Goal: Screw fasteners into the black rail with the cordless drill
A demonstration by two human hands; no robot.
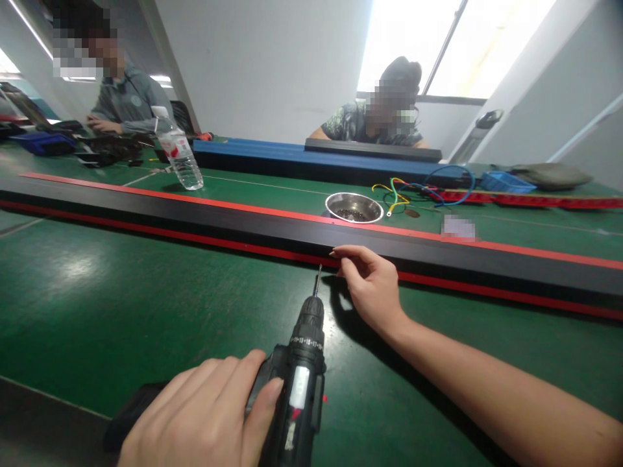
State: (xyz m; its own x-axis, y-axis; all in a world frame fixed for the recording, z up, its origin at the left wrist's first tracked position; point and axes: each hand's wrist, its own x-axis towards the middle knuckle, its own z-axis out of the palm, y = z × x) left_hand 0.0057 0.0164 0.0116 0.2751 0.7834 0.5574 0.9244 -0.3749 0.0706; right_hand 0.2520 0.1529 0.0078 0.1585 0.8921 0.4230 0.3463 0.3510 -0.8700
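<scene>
My left hand is wrapped round the grip of a black cordless drill. The drill's thin bit points away from me, its tip close to the near red edge of a long black bar with red strips along both sides. Just right of that tip, my right hand rests at the bar with thumb and fingers curled together. Whatever lies between those fingertips, if anything, is too small to make out.
Behind the bar stand a metal bowl of small dark parts and a tilted-looking water bottle. Coloured wires and a blue tray lie to the right. Two people sit across the green table, near long blue bars.
</scene>
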